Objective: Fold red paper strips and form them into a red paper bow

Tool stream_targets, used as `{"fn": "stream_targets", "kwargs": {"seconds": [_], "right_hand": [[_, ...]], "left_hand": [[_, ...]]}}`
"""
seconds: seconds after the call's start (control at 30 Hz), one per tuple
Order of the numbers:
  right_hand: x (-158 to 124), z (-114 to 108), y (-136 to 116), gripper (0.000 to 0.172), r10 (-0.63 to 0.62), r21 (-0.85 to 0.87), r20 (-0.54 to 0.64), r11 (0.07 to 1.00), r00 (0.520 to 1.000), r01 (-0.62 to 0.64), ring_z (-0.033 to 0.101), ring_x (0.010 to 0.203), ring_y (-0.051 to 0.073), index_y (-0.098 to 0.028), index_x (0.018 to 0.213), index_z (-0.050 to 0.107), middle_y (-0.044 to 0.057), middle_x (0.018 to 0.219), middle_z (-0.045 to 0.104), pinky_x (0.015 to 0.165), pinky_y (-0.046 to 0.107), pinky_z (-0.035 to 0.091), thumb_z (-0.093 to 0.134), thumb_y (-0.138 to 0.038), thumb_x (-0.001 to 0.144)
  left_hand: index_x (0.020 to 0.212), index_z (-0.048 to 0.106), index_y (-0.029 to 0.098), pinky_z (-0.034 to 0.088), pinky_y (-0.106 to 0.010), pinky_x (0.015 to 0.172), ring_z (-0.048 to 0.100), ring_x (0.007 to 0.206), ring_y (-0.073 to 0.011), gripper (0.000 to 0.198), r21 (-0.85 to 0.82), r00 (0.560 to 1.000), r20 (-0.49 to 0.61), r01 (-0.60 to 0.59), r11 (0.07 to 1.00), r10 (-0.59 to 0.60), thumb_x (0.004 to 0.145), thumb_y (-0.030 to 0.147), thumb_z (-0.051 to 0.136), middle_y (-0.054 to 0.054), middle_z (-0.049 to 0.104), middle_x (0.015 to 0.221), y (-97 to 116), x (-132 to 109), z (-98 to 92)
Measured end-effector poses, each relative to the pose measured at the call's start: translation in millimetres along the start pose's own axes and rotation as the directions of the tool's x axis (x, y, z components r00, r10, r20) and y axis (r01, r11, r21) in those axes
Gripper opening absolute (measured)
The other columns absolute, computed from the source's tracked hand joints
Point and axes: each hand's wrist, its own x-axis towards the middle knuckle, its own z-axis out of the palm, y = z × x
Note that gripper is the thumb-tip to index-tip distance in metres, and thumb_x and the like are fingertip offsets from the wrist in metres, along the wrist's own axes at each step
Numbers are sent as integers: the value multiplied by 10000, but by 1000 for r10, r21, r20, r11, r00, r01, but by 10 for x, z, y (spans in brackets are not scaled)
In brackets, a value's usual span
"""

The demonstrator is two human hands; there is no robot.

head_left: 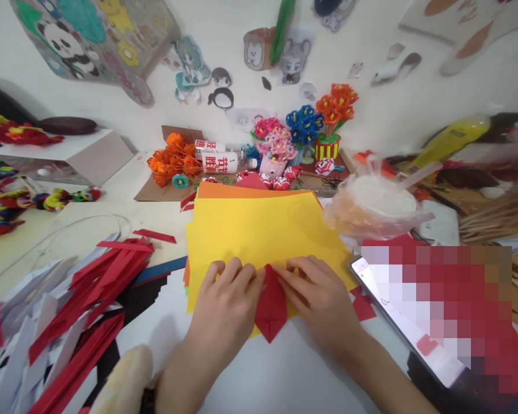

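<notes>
A folded piece of red paper (270, 313) lies on a stack of coloured sheets, its pointed lower end toward me. My left hand (231, 299) rests at its left edge, fingers curled, thumb and index pinching the paper near its upper tip. From the right, my right hand (317, 287) pinches the opposite edge close to the same tip. Beneath both hands is the top yellow sheet (254, 230), with an orange sheet (246, 190) showing behind it. The fingertips partly cover the red paper's sides.
Folded red strips (116, 264) and white strips (43, 345) pile up at left. A phone (406, 322) lies at right, beside a blurred-out area. Behind it sits a plastic-wrapped tub (375, 198). Flower pots (271, 167), orange flowers (172, 161) and a bottle (224, 162) line the wall.
</notes>
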Motion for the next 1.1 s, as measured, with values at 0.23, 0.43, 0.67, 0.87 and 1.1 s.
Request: {"fn": "stream_targets", "kwargs": {"seconds": [0.23,0.43,0.67,0.87,1.1], "right_hand": [[-35,-6,42,307,-87,-28,58,996,994,89,518,805,194,-138,1156,652,94,922,635,695,333,459,430,-156,945],[-57,3,38,329,-47,-6,120,999,992,48,507,843,200,-169,1200,625,93,981,617,724,343,454,411,-168,950],[-74,-1,46,354,-32,11,144,999,989,30,493,870,203,-187,1207,622,95,1027,604,744,356,447,378,-151,953],[-81,-9,62,362,-17,19,151,1000,988,14,509,886,200,-214,1231,606,90,1037,595,753,356,451,384,-158,951],[-84,-2,42,362,-11,-30,132,999,991,16,508,886,214,-164,1229,603,104,1054,610,747,364,448,370,-146,952]], "left_hand": [[987,645,190,338,-351,716,496,773,-195,211,-3,1000,11,-3,1000,3,829,96,541,-12,608,766,-15,-5,7],[991,640,174,343,-347,700,498,757,-185,198,-19,999,36,-6,1000,7,830,101,549,-11,604,780,-13,-15,4],[997,641,179,336,-343,697,498,742,-179,190,-30,1000,26,-6,1000,7,853,117,534,-9,603,775,-19,-13,21],[954,645,177,337,-343,692,507,736,-172,164,-38,1000,24,-6,999,7,857,115,528,-4,605,769,-20,-5,22],[932,642,179,330,-335,678,507,728,-167,164,-50,1000,19,-5,999,6,857,104,518,-9,607,768,-17,-11,9]]}}
